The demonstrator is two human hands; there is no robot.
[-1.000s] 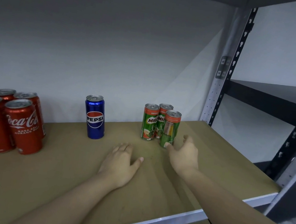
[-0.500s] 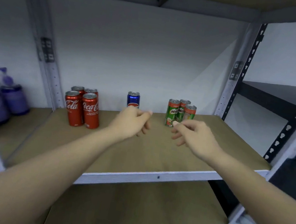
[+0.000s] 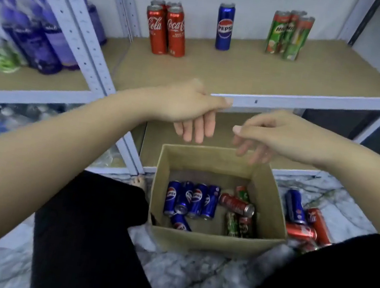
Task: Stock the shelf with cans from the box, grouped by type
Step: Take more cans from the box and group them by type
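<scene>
Head view: empty hands above the box

Left hand and right hand hang slack, holding nothing. Box sits at 6 o'clock below; Pepsi cans lie lengthwise 12-to-6, likely nearer the left hand.

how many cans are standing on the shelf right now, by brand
Coca-Cola cans: 4
Pepsi can: 1
Milo cans: 3
Total on the shelf: 8
</scene>
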